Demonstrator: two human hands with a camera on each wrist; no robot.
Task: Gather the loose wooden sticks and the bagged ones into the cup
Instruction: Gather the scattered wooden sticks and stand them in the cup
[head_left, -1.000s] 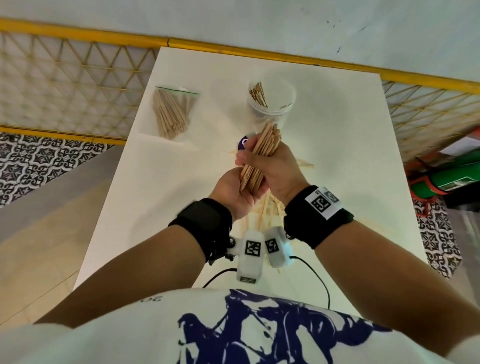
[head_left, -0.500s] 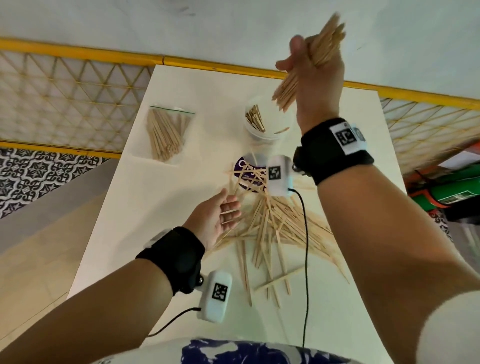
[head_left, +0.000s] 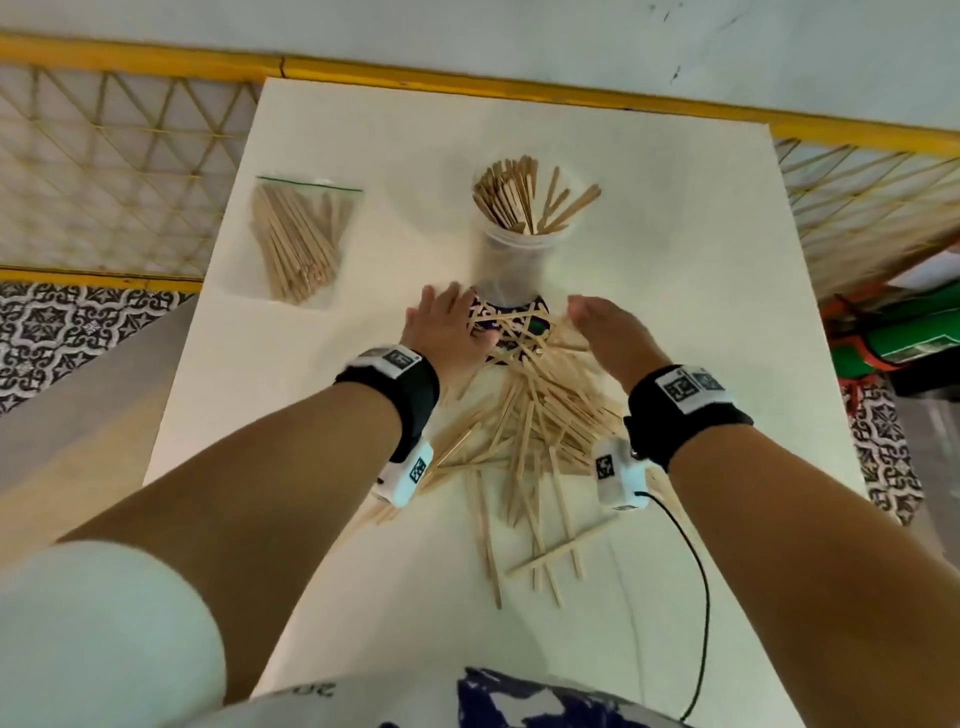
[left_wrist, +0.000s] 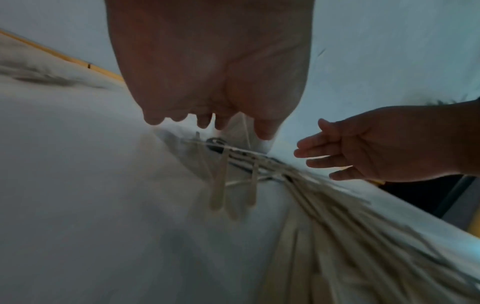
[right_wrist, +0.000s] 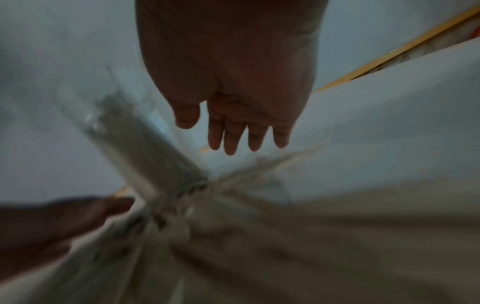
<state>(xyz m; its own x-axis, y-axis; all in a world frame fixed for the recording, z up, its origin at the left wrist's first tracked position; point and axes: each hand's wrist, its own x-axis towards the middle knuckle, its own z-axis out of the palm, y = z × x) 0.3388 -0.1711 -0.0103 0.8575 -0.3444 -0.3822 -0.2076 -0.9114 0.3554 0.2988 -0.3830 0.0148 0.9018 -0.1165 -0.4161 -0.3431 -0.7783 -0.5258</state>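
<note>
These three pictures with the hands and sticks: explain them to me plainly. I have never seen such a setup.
No machine here: a person wears three cameras. The head view looks down at a white table. The other two views look along each wrist at the fingers. The left hand and right hand, both open and holding nothing, reach into a pile of loose flat wooden sticks. Behind it stands a clear plastic cup partly filled with sticks. To the left lies a clear zip bag of sticks.
</note>
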